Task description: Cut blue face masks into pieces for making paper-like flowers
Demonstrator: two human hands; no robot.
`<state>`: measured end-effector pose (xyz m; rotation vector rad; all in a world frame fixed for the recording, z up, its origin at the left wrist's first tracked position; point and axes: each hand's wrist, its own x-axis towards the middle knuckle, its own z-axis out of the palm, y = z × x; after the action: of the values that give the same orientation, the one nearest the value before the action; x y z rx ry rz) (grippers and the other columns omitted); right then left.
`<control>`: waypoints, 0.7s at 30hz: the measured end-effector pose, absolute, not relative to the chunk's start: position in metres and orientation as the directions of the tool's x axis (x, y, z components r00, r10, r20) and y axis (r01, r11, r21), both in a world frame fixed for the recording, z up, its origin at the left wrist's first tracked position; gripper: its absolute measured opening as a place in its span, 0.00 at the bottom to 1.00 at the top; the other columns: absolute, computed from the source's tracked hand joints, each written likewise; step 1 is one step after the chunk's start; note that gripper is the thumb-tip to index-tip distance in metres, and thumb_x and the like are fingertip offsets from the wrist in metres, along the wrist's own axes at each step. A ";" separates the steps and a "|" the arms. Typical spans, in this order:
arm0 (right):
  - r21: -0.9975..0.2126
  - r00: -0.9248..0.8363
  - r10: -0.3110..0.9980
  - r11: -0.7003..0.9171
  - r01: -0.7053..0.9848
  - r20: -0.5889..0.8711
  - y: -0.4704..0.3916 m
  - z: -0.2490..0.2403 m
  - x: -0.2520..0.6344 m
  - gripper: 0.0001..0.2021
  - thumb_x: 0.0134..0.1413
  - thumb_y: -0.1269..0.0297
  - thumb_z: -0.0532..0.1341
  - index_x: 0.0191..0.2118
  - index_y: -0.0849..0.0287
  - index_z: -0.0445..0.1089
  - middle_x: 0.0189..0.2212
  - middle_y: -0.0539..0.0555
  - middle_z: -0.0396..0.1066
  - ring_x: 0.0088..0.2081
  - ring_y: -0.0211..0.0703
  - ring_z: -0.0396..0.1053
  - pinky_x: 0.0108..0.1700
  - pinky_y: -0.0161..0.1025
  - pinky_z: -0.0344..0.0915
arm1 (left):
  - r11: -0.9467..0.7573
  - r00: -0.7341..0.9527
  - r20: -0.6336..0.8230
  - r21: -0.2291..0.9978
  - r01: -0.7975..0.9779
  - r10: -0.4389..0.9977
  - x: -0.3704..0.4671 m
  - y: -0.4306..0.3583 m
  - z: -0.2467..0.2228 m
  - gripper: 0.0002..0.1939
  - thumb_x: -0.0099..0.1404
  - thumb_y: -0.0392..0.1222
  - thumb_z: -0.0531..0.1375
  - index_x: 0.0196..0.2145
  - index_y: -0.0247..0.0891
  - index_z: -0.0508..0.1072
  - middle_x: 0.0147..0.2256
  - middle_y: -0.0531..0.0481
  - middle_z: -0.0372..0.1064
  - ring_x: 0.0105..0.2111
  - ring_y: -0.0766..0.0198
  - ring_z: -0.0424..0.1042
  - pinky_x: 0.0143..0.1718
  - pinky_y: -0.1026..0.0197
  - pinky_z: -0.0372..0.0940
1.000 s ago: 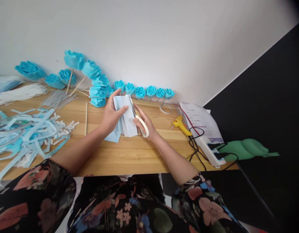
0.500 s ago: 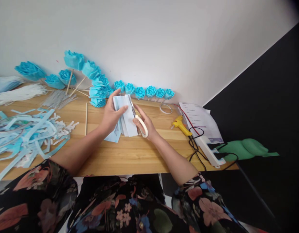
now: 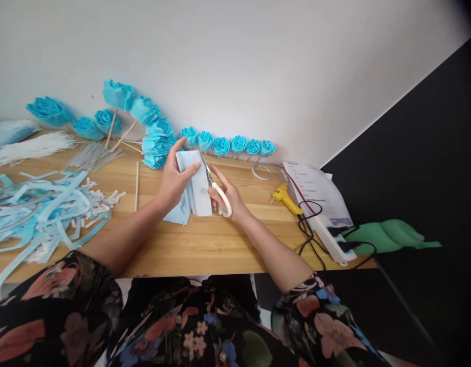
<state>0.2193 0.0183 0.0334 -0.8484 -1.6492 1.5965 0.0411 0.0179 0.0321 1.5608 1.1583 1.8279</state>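
Note:
My left hand [image 3: 174, 176] pinches a pale blue pleated face mask [image 3: 200, 196], thumb on top and the index finger stretched out behind its edge. White-handled scissors [image 3: 222, 198] sit in my right hand [image 3: 232, 200], with the fingers through and around the handle loops. Their blades lie along the mask's right edge, pointing away from me. Beneath the mask, another light blue sheet [image 3: 181, 212] lies on the wooden table [image 3: 220, 250].
Blue crepe flowers [image 3: 222, 146] line the wall, some on sticks. Cut strips [image 3: 63, 204] heap at left beside a loose stick [image 3: 137, 186]. To the right are a tape ring [image 3: 261, 172], a yellow glue gun [image 3: 284, 196], cables and a white power strip [image 3: 330, 239].
The scissors have turned slightly, and more of their blades now shows along the mask's right edge. The mask's right side looks narrower. My left hand keeps nearly the same place.

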 end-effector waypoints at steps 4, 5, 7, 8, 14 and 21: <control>-1.000 -0.602 0.799 0.009 -0.008 0.012 0.020 0.031 0.220 0.48 0.52 0.47 0.67 0.72 0.55 0.44 0.25 0.45 0.69 0.19 0.32 0.61 0.20 0.30 0.59 | -0.514 -0.289 0.530 0.847 0.136 0.797 0.038 0.020 0.037 0.36 0.60 0.50 0.67 0.63 0.48 0.60 0.63 0.44 0.61 0.63 0.44 0.61 0.63 0.40 0.61; -1.000 -0.614 0.789 0.025 -0.012 0.028 0.020 0.031 0.220 0.47 0.53 0.48 0.66 0.72 0.54 0.44 0.26 0.46 0.70 0.20 0.32 0.62 0.20 0.30 0.59 | -0.514 -0.289 0.529 0.847 0.134 0.798 0.037 0.020 0.038 0.36 0.60 0.50 0.67 0.63 0.48 0.61 0.63 0.44 0.61 0.63 0.44 0.61 0.63 0.39 0.61; -0.998 -0.626 0.778 0.063 -0.021 0.062 0.020 0.033 0.221 0.45 0.55 0.50 0.65 0.72 0.53 0.44 0.27 0.46 0.70 0.21 0.32 0.63 0.21 0.30 0.59 | -0.514 -0.284 0.530 0.847 0.133 0.799 0.037 0.019 0.040 0.36 0.60 0.50 0.67 0.63 0.47 0.61 0.62 0.44 0.62 0.63 0.43 0.61 0.63 0.38 0.60; -0.997 -0.626 0.776 0.076 -0.021 0.072 0.020 0.034 0.221 0.44 0.56 0.51 0.65 0.72 0.53 0.44 0.28 0.46 0.70 0.22 0.32 0.63 0.22 0.30 0.60 | -0.514 -0.280 0.529 0.848 0.133 0.801 0.038 0.018 0.040 0.36 0.60 0.49 0.67 0.63 0.47 0.61 0.62 0.44 0.62 0.63 0.43 0.61 0.63 0.37 0.60; -0.995 -0.623 0.777 0.098 -0.017 0.087 0.020 0.035 0.222 0.44 0.57 0.49 0.64 0.72 0.54 0.43 0.28 0.47 0.70 0.23 0.33 0.64 0.24 0.32 0.61 | -0.504 -0.273 0.522 0.853 0.137 0.808 0.042 0.016 0.041 0.36 0.59 0.49 0.68 0.62 0.47 0.61 0.64 0.45 0.59 0.65 0.43 0.57 0.64 0.38 0.57; -0.991 -0.634 0.766 0.134 0.003 0.102 0.020 0.036 0.225 0.45 0.56 0.44 0.63 0.72 0.56 0.44 0.27 0.48 0.67 0.24 0.36 0.64 0.24 0.33 0.61 | -0.526 -0.281 0.545 0.838 0.147 0.790 0.039 0.019 0.040 0.34 0.62 0.49 0.66 0.63 0.48 0.60 0.65 0.45 0.58 0.63 0.44 0.60 0.64 0.40 0.59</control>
<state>0.2247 0.0202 0.0357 -0.7416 -1.7894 1.5609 0.0391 0.0187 0.0396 1.5090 1.1656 1.8579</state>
